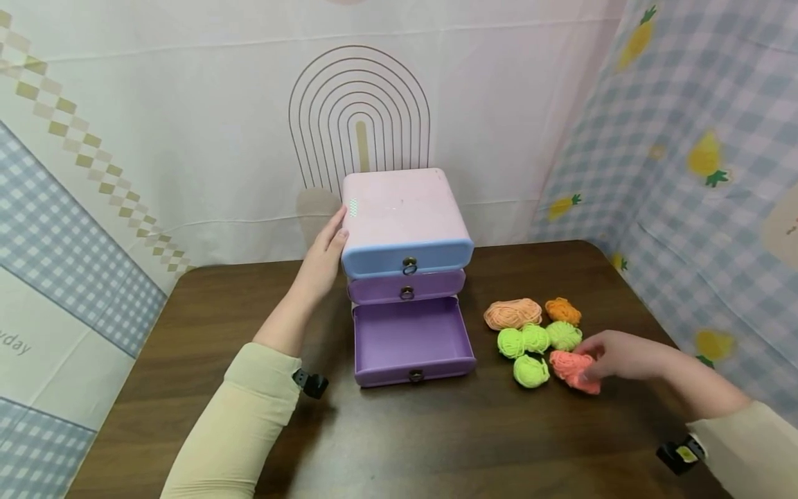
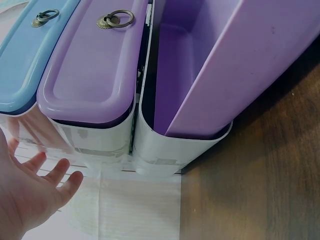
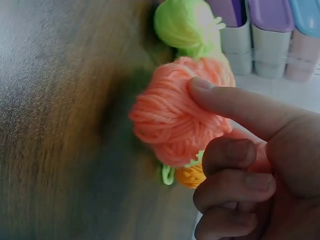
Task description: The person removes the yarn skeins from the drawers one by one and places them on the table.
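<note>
My left hand (image 1: 325,260) rests against the left side of a small drawer cabinet (image 1: 399,201) with a pink top, its fingers extended. The cabinet's blue top drawer (image 1: 374,262) and purple middle drawer (image 1: 374,291) are pushed in. Below them, the purple bottom drawer (image 1: 405,336) is pulled out and shows a bare floor. On the right, my right hand (image 1: 626,355) pinches a coral yarn ball (image 1: 566,367) between thumb and fingers. In the right wrist view the thumb presses on the strands of the coral yarn ball (image 3: 167,112), and the other fingers are curled.
Beside the coral yarn sit several lime-green yarn balls (image 1: 531,372), a peach yarn skein (image 1: 512,314) and an orange yarn ball (image 1: 563,310). All lie on the dark wooden table (image 1: 436,443), right of the cabinet. Printed cloth (image 1: 499,104) hangs behind and at both sides.
</note>
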Available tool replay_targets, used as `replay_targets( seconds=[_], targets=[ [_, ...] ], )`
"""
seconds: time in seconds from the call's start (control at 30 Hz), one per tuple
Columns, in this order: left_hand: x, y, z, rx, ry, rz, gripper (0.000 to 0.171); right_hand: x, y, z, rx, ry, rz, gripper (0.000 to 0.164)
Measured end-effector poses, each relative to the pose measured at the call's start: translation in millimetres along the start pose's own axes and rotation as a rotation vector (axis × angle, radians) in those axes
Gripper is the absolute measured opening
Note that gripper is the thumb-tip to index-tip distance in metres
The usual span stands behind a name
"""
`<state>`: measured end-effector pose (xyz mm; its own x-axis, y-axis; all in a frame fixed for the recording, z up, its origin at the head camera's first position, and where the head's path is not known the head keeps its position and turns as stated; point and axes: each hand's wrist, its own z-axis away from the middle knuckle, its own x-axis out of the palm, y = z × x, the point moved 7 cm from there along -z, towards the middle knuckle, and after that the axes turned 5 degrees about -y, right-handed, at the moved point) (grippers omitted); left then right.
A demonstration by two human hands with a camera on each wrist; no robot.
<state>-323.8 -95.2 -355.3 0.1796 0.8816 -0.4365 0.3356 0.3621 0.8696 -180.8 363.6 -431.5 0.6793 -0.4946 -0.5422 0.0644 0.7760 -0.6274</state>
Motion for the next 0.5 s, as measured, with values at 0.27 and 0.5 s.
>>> replay_targets(
  seconds=[0.27,0.5],
  targets=[
    [-1.1,13.1,3.4,-0.013,-0.015,0.011,0.055,3,-2,-15,0.026,-0.03,0.042,0.036],
    [-1.2,39.9,13.9,-0.016,-0.025,-0.004,0.055,-7,-5,-16,0.076,0.023,0.151,0.045]
  ],
)
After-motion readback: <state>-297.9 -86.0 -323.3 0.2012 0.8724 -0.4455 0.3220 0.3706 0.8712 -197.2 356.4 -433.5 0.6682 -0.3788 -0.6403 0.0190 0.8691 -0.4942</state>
